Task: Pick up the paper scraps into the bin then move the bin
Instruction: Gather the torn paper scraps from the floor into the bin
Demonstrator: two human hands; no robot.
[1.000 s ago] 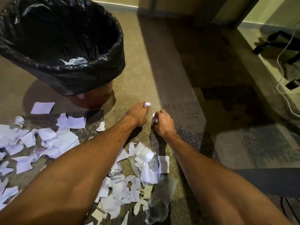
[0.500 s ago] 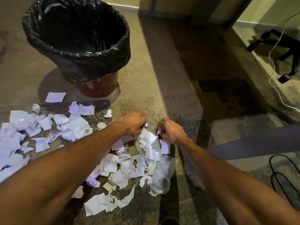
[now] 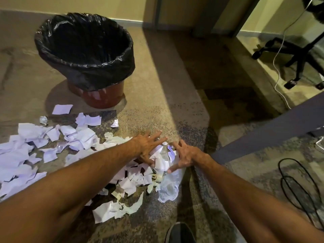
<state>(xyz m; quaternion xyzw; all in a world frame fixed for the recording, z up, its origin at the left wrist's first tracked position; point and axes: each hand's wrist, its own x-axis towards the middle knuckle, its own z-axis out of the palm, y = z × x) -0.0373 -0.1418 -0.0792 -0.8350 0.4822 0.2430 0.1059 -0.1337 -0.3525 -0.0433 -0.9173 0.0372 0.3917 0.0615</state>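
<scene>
Here the bin (image 3: 87, 57) stands upright on the floor (image 3: 157, 102), its black-lined mouth facing up, far left of the hands. The scraps (image 3: 78, 142) lie in a band running from the left edge toward the centre, long axis roughly left to right. Both arms reach forward, palms down. The left hand (image 3: 149, 148) and right hand (image 3: 184, 156) flank a small heap, fingers spread, holding nothing.

Carpet (image 3: 157, 106): paper scraps (image 3: 26, 155), bin (image 3: 98, 71).
</scene>
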